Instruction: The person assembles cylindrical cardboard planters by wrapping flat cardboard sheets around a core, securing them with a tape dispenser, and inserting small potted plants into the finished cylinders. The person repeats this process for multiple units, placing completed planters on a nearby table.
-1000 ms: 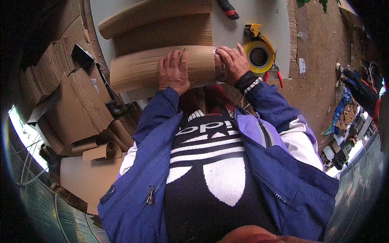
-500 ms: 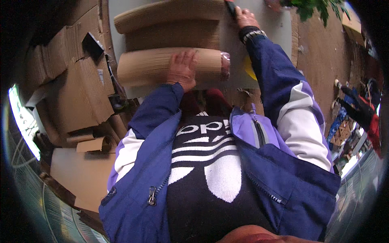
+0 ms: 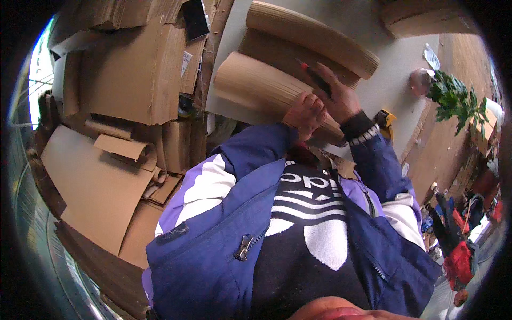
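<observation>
In the head view, a tall stack of cardboard (image 3: 125,74) fills the left, with a dark flat device (image 3: 195,20) by its far corner and curled offcuts (image 3: 125,148) nearer the person. A pale grey surface (image 3: 400,58) carries the corrugated cardboard, its near roll (image 3: 261,77) and far roll (image 3: 314,37) lying slantwise with a flat strip between them. To the right are a rounded clear container (image 3: 420,81) and, just beside it, a green leafy plant (image 3: 458,101); the right sleeve (image 3: 376,157) partly hides a yellow tape dispenser (image 3: 385,124). The left hand (image 3: 306,114) covers part of the near roll toward its right end, fingers curled; whether they grip it cannot be told. The right hand (image 3: 341,96), close beside it, has its fingers closed round a black-and-red tool (image 3: 318,82), pointing away over the cardboard. One second ago both hands were at the near roll and the tool lay beyond; half a second ago the right hand was reaching out to it. The view has since turned, so the rolls slant. Counted: two hands, two rolls, one tool, one dispenser, one plant, one container.
</observation>
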### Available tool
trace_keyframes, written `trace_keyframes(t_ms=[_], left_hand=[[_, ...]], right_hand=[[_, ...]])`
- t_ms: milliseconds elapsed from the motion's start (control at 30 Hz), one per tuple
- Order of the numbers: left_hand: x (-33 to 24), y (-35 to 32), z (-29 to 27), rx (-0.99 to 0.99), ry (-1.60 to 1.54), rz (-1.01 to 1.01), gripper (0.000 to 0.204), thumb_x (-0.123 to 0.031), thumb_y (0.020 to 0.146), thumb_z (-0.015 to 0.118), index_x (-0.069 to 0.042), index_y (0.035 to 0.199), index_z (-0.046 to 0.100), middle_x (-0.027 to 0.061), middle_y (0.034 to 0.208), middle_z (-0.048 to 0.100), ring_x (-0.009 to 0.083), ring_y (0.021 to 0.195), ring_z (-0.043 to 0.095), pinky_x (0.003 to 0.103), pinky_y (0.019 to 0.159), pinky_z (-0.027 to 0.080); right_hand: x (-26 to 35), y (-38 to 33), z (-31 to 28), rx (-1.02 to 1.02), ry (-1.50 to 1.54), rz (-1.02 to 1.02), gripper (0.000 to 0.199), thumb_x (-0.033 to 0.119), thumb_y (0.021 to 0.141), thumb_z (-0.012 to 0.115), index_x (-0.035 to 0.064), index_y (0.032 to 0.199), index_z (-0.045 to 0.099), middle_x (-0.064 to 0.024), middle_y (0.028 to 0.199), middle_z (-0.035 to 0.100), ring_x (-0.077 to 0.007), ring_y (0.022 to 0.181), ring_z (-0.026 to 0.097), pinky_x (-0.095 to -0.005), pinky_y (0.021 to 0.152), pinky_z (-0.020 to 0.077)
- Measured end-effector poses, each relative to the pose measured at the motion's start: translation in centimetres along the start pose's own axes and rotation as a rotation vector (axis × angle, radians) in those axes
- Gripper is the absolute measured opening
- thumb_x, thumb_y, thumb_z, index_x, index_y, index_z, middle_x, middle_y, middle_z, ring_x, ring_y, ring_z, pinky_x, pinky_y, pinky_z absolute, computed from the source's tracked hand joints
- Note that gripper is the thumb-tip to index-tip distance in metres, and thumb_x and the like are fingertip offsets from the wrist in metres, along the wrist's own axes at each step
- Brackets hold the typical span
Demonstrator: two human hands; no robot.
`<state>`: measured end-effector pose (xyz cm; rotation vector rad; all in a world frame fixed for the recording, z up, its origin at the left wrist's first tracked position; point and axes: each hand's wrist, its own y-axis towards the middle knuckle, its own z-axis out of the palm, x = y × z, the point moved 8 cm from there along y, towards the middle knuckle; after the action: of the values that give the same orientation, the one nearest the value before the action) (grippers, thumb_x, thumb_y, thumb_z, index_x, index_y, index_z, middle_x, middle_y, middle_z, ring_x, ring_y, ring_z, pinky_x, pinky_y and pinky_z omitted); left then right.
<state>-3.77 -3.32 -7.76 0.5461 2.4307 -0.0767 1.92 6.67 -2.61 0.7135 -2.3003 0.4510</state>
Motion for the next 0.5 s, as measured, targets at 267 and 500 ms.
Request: trace_keyframes(t_ms=[267, 500], left_hand=[[-0.1, -0.9, 1.0, 0.184, -0.268, -0.125, 0.039, -0.029, 0.092, 0.052, -0.017, 0.128, 0.060, 0.0072, 0.134, 0.058, 0.0307, 0.130, 0.046, 0.054, 0.116, 0.024], [-0.6, -0.2, -2.8, -0.031, 0.243, 0.006, 0.048, -0.029, 0.090, 0.054, -0.014, 0.135, 0.060, 0.0060, 0.143, 0.055, 0.0304, 0.135, 0.044, 0.052, 0.117, 0.024]], right_hand=[[4.2, 11.8, 9.9, 0.463, -0.352, 0.007, 0.056, 0.022, 0.097, 0.050, 0.0394, 0.148, 0.037, -0.0145, 0.103, 0.072, -0.0358, 0.090, 0.070, -0.0485, 0.076, 0.0566], [5.0, 14.1, 13.6, 0.431, -0.388, -0.085, 0.057, 0.015, 0.097, 0.045, 0.0422, 0.147, 0.039, -0.0124, 0.105, 0.072, -0.0340, 0.092, 0.070, -0.0472, 0.076, 0.0573]])
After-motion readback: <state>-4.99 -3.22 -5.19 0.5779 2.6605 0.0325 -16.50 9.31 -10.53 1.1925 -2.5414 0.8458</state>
